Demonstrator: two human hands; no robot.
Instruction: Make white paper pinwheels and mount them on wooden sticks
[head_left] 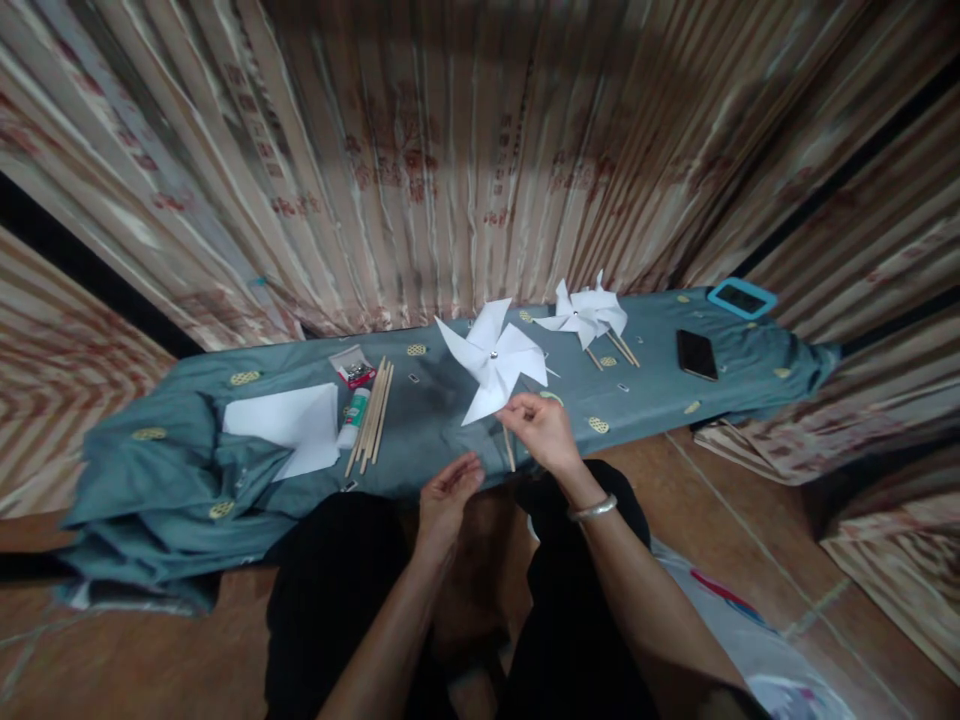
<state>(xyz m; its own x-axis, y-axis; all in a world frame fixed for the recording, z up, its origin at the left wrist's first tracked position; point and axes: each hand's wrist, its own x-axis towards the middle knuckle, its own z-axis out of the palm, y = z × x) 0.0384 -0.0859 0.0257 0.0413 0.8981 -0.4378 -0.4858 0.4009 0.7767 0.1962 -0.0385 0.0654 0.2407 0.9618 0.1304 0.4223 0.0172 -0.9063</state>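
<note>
A white paper pinwheel (493, 358) on a wooden stick is tilted up above the cloth, its blades facing me. My right hand (541, 428) pinches it near the lower blade, and the stick's end shows below the fingers. My left hand (450, 492) hovers lower left of the pinwheel, fingers loosely stretched and nothing in them. Behind and to the right, other white pinwheels (581, 312) lie overlapping on the cloth, with their sticks pointing towards me.
Wooden sticks (373, 415), a glue stick (355, 418), a small box of metal pins (352, 367) and white paper sheets (300, 425) lie left on the grey-green cloth (427, 420). A phone (697, 354) and a blue-framed device (741, 298) lie right. Curtains (450, 180) hang behind.
</note>
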